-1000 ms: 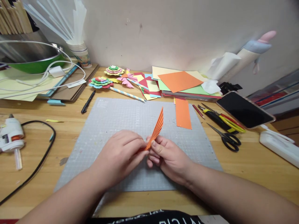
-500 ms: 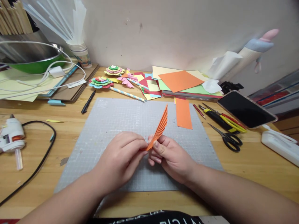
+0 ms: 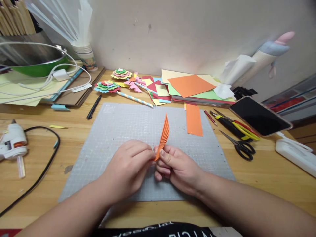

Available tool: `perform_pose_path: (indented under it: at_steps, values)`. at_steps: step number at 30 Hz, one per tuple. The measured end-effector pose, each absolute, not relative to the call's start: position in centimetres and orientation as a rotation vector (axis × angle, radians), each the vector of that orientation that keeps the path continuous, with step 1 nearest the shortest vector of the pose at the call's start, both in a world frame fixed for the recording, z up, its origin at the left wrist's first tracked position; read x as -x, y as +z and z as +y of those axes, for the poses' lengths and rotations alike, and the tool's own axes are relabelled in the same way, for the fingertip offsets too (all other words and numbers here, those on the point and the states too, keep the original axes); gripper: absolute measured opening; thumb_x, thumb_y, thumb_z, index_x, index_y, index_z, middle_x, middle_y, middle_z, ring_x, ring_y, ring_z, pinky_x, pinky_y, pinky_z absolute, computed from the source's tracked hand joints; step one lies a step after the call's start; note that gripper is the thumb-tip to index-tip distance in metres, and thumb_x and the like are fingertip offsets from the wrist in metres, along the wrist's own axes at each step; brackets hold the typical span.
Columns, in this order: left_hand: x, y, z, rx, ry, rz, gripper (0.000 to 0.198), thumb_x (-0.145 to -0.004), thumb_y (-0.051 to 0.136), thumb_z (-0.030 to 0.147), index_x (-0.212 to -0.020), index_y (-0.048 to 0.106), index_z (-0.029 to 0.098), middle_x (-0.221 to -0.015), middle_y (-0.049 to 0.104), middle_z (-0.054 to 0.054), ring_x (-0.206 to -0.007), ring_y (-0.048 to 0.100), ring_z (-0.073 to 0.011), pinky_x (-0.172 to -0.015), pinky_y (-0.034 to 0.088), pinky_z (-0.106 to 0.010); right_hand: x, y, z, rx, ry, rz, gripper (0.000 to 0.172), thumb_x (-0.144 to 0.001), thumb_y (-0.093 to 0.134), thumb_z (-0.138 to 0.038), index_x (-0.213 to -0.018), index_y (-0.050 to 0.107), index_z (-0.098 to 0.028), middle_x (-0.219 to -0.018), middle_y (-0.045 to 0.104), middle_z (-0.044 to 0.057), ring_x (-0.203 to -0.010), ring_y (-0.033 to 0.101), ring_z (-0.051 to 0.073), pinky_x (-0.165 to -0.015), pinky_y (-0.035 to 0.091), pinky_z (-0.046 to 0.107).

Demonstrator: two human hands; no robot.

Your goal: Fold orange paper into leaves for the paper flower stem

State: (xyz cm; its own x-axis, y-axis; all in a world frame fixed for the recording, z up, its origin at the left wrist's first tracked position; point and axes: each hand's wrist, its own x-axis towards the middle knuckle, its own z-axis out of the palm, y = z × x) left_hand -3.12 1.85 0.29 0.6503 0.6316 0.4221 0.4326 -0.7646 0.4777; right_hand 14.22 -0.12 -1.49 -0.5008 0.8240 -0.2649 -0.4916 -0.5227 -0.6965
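Both my hands meet over the grey cutting mat (image 3: 118, 131) and pinch the near end of an accordion-folded orange paper strip (image 3: 164, 135), which fans upward and away from me. My left hand (image 3: 128, 166) grips it from the left with fingers curled. My right hand (image 3: 176, 164) grips it from the right, thumb on top. A flat orange paper strip (image 3: 194, 119) lies on the mat's far right part.
Scissors (image 3: 240, 146), a utility knife (image 3: 233, 126) and a phone (image 3: 259, 116) lie at right. Coloured paper sheets (image 3: 190, 86) and paper flowers on straws (image 3: 116, 86) sit at the back. A glue gun (image 3: 13, 144) with black cable and a black pen (image 3: 93, 107) lie at left.
The free end of the folded strip has swung left and stands more upright than before. Both hands stay in the same place, still pinching it.
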Motion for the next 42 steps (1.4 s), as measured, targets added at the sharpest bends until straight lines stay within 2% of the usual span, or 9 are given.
perform_pose_path:
  at_steps: [2,6,12,15,18,22,29,36,42]
  values:
    - [3.1,0.5,2.0,-2.471,0.781,0.878,0.005,-0.085,0.055,0.015,-0.088,0.057,0.018,-0.086,0.064,-0.003,-0.081,0.055,-0.0175,-0.073,0.042,-0.033,-14.2,-1.5,0.1,0.728,2.008,-0.721,0.021,-0.086,0.06,-0.037,-0.082,0.056,-0.017,-0.054,0.028,-0.009,-0.048,0.023,0.007,-0.057,0.039,0.022]
    - [3.6,1.2,2.5,-2.243,0.853,0.996,0.013,-0.085,0.058,0.029,-0.096,0.058,0.022,-0.093,0.065,-0.003,-0.089,0.058,-0.0182,-0.08,0.045,-0.034,-14.8,-1.0,0.5,0.617,2.164,-0.664,0.019,-0.088,0.058,-0.035,-0.083,0.055,-0.017,-0.053,0.025,-0.01,-0.046,0.022,0.006,-0.056,0.037,0.021]
    - [4.2,2.2,3.1,-2.559,0.802,0.865,0.034,-0.087,0.049,0.011,-0.114,0.058,0.03,-0.124,0.06,-0.002,-0.118,0.049,-0.0212,-0.098,0.032,-0.039,-15.5,-0.7,0.3,0.447,2.55,-0.623,0.018,-0.087,0.059,-0.029,-0.079,0.052,-0.015,-0.051,0.028,-0.01,-0.042,0.027,0.004,-0.054,0.042,0.021]
    - [4.2,2.2,3.2,-2.656,0.749,0.782,0.026,-0.089,0.047,0.012,-0.102,0.062,0.028,-0.106,0.069,0.002,-0.109,0.056,-0.0177,-0.097,0.026,-0.036,-15.5,-1.0,0.3,0.47,2.589,-0.603,0.019,-0.085,0.06,-0.029,-0.076,0.053,-0.014,-0.052,0.031,-0.01,-0.042,0.031,0.004,-0.05,0.044,0.02]
    - [4.1,2.1,3.1,-2.644,0.862,0.821,0.018,-0.09,0.049,0.015,-0.094,0.063,0.026,-0.093,0.071,0.003,-0.097,0.06,-0.0152,-0.095,0.024,-0.035,-15.5,-1.2,0.3,0.57,2.58,-0.631,0.024,-0.084,0.061,-0.037,-0.081,0.058,-0.014,-0.057,0.045,-0.005,-0.044,0.041,0.006,-0.043,0.043,0.019]
    - [4.1,2.0,3.1,-2.68,0.903,0.845,0.023,-0.09,0.046,0.011,-0.094,0.063,0.026,-0.092,0.071,0.002,-0.095,0.06,-0.0153,-0.094,0.024,-0.035,-15.4,-1.3,0.3,0.714,2.435,-0.683,0.032,-0.08,0.065,-0.044,-0.082,0.065,-0.012,-0.061,0.054,-0.001,-0.047,0.047,0.006,-0.042,0.037,0.016]
    - [4.3,2.0,3.0,-2.723,0.943,0.885,0.025,-0.09,0.045,0.01,-0.092,0.063,0.027,-0.091,0.071,0.002,-0.094,0.06,-0.0157,-0.095,0.023,-0.036,-15.6,-1.1,0.2,0.722,2.477,-0.612,0.029,-0.078,0.066,-0.042,-0.083,0.068,-0.014,-0.064,0.057,0.0,-0.048,0.049,0.007,-0.042,0.033,0.017]
    - [4.1,2.0,3.0,-2.752,0.96,0.925,0.026,-0.089,0.046,0.008,-0.092,0.063,0.026,-0.09,0.071,0.002,-0.092,0.06,-0.0161,-0.093,0.024,-0.037,-15.5,-0.8,0.1,0.767,2.412,-0.576,0.027,-0.077,0.065,-0.037,-0.077,0.07,-0.011,-0.076,0.062,0.004,-0.071,0.056,0.012,-0.069,0.04,0.026]
    - [4.3,2.0,3.1,-2.774,0.912,0.889,0.023,-0.085,0.057,0.014,-0.103,0.062,0.026,-0.101,0.071,-0.001,-0.102,0.06,-0.0186,-0.096,0.026,-0.04,-15.5,-1.2,0.3,0.726,2.411,-0.49,0.021,-0.077,0.063,-0.03,-0.072,0.067,-0.009,-0.069,0.058,0.003,-0.067,0.053,0.013,-0.07,0.037,0.028]
